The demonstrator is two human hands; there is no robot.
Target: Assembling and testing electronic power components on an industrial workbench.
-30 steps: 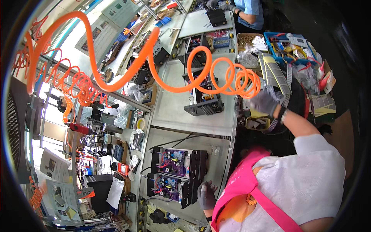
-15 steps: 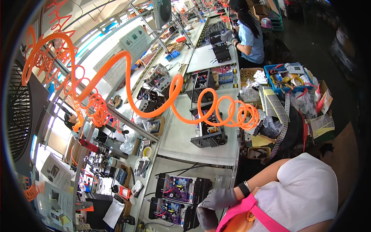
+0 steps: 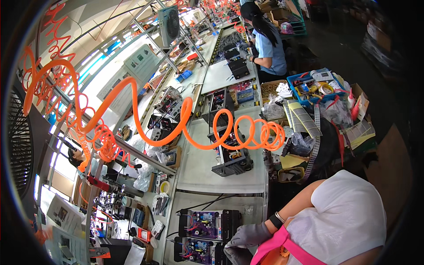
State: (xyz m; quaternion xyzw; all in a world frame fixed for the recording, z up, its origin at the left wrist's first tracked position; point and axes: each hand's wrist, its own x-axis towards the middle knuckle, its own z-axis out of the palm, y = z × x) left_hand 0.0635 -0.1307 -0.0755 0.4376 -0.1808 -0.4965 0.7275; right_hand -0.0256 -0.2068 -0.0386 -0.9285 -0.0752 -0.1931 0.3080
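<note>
Two circuit units, an upper one [image 3: 203,224] and a lower one [image 3: 196,251], lie side by side on the bench at the bottom. Each has a purple board with coloured wires and a black side panel. My right hand [image 3: 251,235], in a grey glove, is by these panels with its fingers bent and pressed together. Just below it is my left hand [image 3: 239,255], also gloved, partly cut off by the frame and curled close to the right. Whatever they hold, if anything, is hidden.
An open black chassis [image 3: 232,161] stands farther up the bench. Across it hangs an orange coiled hose [image 3: 165,141]. A blue bin [image 3: 316,86] of tapes and parts stands at right. A co-worker in blue [image 3: 271,53] works at the far end. A fan [image 3: 20,141] is at left.
The view has shifted, so the bench and hose sit farther left and lower. Both my hands stay close together beside the units, with little visible change of grip.
</note>
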